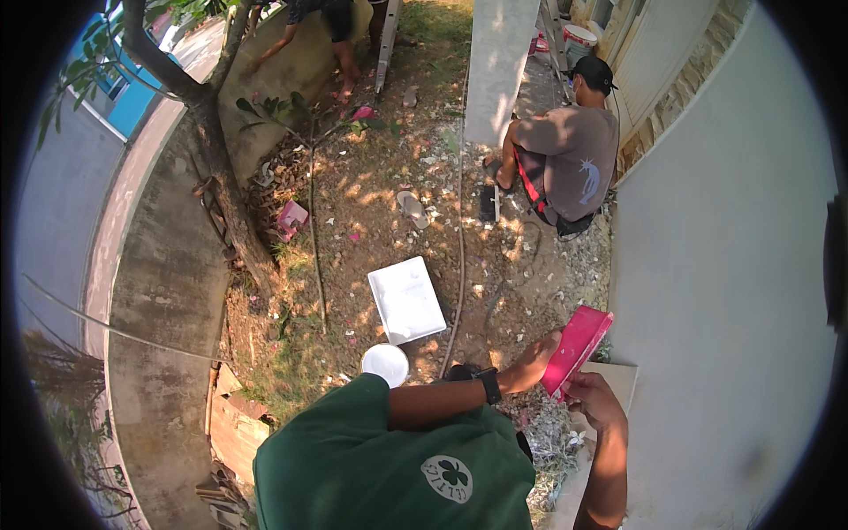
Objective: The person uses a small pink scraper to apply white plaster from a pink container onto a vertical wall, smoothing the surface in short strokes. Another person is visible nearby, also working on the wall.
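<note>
In front of me, near the grey wall, I hold a long bright pink box-like piece with pale, scuffed edges, tilted up to the right. My left hand grips its left side, some fingers hidden behind it. Closed on the lower end is my right hand, thumb and fingers pinching its edge. A white rectangular tray lies on the ground further off to the left. Right by its near edge stands a white round container, partly covered by my sleeve.
A person in a cap squats by the wall ahead, with a wide black-and-white tool close by. Another person bends near a ladder. A hose, a sandal and a tree are on the littered ground.
</note>
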`<state>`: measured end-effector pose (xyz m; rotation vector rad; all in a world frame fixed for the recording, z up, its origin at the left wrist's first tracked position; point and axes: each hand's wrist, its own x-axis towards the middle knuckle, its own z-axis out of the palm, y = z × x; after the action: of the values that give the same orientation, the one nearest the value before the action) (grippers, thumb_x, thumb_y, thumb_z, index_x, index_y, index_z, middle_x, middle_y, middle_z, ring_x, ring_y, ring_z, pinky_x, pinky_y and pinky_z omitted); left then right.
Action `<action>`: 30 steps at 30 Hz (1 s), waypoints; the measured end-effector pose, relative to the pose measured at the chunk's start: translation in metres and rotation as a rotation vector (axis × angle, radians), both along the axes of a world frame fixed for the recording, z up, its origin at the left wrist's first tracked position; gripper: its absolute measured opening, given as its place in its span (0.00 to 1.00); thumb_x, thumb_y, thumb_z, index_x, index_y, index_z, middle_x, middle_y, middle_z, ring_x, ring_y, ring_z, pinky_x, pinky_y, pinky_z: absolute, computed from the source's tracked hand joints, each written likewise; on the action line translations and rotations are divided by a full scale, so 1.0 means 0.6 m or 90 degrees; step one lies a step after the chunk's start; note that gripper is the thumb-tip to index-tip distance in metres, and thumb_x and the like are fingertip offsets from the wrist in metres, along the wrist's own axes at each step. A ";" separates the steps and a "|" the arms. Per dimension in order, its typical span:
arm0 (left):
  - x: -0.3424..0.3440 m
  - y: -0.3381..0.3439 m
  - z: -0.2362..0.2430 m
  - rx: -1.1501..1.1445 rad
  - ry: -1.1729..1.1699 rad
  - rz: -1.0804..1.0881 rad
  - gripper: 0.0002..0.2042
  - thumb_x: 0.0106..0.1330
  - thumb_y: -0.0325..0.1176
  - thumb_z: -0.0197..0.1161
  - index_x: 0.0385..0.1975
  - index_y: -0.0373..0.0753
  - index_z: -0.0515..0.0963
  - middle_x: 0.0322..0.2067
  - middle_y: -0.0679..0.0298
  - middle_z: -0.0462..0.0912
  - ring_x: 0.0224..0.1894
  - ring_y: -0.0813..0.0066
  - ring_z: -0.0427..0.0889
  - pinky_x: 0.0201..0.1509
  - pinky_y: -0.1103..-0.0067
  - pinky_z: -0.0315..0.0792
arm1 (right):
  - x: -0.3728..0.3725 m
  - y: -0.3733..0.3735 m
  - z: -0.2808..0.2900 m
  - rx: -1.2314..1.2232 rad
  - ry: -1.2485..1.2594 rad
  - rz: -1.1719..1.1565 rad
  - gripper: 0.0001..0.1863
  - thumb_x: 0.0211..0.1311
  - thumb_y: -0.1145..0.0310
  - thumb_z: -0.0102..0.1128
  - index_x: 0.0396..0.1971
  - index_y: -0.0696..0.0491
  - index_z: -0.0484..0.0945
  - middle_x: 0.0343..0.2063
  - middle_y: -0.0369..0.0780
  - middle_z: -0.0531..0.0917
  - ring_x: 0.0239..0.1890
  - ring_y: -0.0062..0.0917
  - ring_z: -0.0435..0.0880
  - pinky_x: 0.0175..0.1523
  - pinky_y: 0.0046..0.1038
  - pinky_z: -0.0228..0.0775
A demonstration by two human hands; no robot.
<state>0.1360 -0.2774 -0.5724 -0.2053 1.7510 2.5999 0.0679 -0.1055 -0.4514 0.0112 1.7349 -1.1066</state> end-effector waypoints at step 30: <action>-0.078 -0.035 0.116 0.486 -0.247 -0.212 0.38 0.78 0.69 0.46 0.74 0.45 0.68 0.70 0.57 0.76 0.70 0.59 0.77 0.74 0.53 0.71 | 0.019 0.148 0.119 0.192 1.164 0.449 0.23 0.51 0.72 0.69 0.50 0.43 0.89 0.49 0.29 0.89 0.53 0.27 0.87 0.41 0.28 0.87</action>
<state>0.0890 -0.2981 -0.5030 -0.3350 0.5562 2.5300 0.0790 -0.0166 -0.3800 -1.7340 2.9460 -0.0364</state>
